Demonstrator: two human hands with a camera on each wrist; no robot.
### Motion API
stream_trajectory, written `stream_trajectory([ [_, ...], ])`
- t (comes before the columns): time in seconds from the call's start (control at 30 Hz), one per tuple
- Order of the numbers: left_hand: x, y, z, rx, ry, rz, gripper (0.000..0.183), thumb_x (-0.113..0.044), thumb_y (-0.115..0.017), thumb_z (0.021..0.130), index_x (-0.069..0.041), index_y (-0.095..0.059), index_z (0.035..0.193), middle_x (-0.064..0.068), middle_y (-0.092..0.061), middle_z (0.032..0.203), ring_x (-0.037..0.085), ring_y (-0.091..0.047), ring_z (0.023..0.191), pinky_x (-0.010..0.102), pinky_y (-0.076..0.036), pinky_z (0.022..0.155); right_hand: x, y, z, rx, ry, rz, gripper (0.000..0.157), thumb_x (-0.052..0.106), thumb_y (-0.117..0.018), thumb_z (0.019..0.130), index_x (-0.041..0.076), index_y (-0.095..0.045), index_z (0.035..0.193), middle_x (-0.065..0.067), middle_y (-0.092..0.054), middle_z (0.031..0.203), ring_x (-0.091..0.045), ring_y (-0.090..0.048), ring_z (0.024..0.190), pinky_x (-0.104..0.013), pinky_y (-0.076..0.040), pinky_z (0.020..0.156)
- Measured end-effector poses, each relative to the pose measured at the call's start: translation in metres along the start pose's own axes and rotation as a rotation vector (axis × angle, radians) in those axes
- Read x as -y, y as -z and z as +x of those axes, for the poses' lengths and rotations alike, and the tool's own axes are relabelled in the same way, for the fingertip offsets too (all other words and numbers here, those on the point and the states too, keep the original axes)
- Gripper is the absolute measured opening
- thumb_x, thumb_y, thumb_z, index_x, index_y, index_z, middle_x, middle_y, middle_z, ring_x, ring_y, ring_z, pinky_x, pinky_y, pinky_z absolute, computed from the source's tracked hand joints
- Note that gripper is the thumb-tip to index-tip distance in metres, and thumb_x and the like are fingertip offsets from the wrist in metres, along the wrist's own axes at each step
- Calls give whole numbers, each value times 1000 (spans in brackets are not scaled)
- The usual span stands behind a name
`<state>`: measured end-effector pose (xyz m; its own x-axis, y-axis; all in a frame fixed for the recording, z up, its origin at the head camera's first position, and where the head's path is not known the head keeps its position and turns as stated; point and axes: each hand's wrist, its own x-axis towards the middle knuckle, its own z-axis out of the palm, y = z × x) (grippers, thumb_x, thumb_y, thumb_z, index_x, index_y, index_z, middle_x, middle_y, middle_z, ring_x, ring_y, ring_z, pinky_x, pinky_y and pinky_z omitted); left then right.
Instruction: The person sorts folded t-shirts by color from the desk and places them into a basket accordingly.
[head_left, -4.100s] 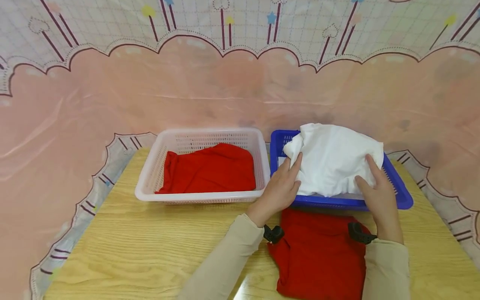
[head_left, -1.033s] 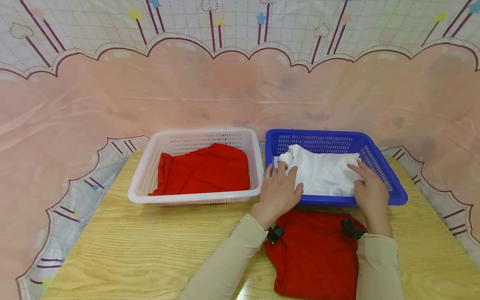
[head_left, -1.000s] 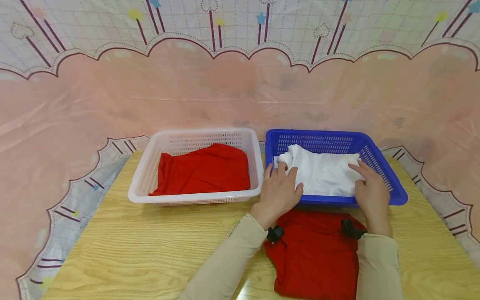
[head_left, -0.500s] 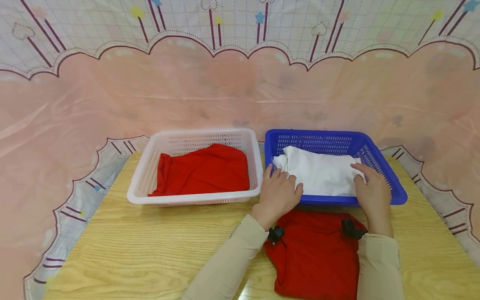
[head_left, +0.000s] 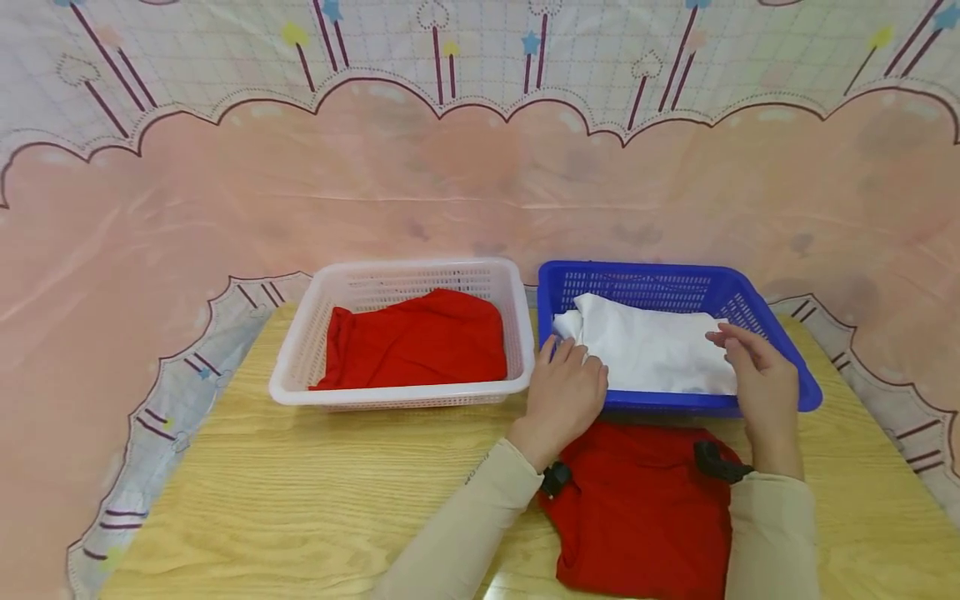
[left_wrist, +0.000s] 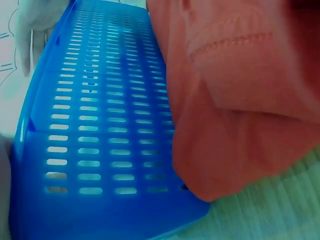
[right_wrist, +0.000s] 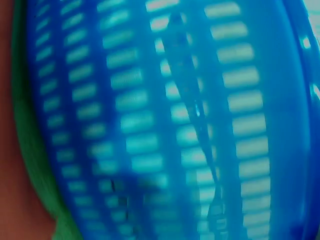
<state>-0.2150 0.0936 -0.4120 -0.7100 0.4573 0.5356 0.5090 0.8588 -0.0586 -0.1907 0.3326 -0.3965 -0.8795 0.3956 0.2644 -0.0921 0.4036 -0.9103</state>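
A folded white cloth (head_left: 648,346) lies inside the blue basket (head_left: 780,358), its left end bunched. My left hand (head_left: 566,392) rests over the basket's near left corner, fingers at the cloth's left end and their tips partly hidden. Above the cloth's right end is my right hand (head_left: 765,383), fingers loosely bent, with nothing visible between them. The left wrist view shows the basket's slotted wall (left_wrist: 105,125) beside red fabric (left_wrist: 240,110) and part of a hand beyond the rim. Only the slotted wall (right_wrist: 190,125) and a strip of red show clearly in the right wrist view.
A white basket (head_left: 405,392) holding a red cloth (head_left: 420,342) stands left of the blue one. Another folded red cloth (head_left: 645,508) lies on the wooden table (head_left: 300,483) under my forearms. A patterned curtain (head_left: 390,183) hangs behind.
The white cloth, raised above the rim earlier, now lies lower and flatter in the blue basket. My right hand has lifted slightly off its right end; the left has barely shifted.
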Motion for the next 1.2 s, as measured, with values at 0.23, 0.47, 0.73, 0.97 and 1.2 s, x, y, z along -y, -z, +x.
stream_trajectory([
  [0.23, 1, 8, -11, 192, -5, -80, 49, -53, -31, 90, -19, -59, 111, -2, -53, 113, 20, -38, 116, 42, -15, 105, -1, 11, -10, -26, 145, 583, 36, 14, -51, 90, -9, -52, 117, -17, -63, 101, -23, -61, 85, -23, -49, 70],
  [0.47, 4, 13, -29, 189, -66, -140, 44, -50, -38, 90, -22, -54, 119, -6, -50, 119, 16, -38, 117, 41, -12, 106, 9, 16, -25, 15, 217, 802, 35, 9, -44, 93, -19, -47, 115, -21, -64, 93, -29, -61, 79, -27, -48, 65],
  [0.73, 15, 26, -55, 228, -135, -255, 50, -44, -43, 89, -24, -40, 134, -2, -35, 138, 18, -20, 131, 43, -11, 106, 15, 23, -56, 86, 158, 911, 32, 5, -38, 95, -19, -46, 114, -19, -64, 90, -28, -61, 77, -27, -49, 66],
  [0.97, 22, 35, -82, 147, -102, -492, 42, -35, -45, 91, -19, -46, 130, 2, -29, 141, 18, -17, 132, 39, -26, 102, -1, 20, -77, 278, -3, 982, 31, 6, -34, 96, -12, -51, 116, -15, -65, 93, -24, -62, 81, -25, -49, 68],
  [1.2, 37, 39, -102, 79, 127, -654, 33, -28, -48, 91, -19, -52, 122, -4, -47, 124, 11, -41, 114, 28, -40, 89, -10, 17, -86, 360, -102, 1078, 33, 9, -31, 98, -5, -51, 120, -14, -65, 95, -24, -62, 83, -27, -49, 68],
])
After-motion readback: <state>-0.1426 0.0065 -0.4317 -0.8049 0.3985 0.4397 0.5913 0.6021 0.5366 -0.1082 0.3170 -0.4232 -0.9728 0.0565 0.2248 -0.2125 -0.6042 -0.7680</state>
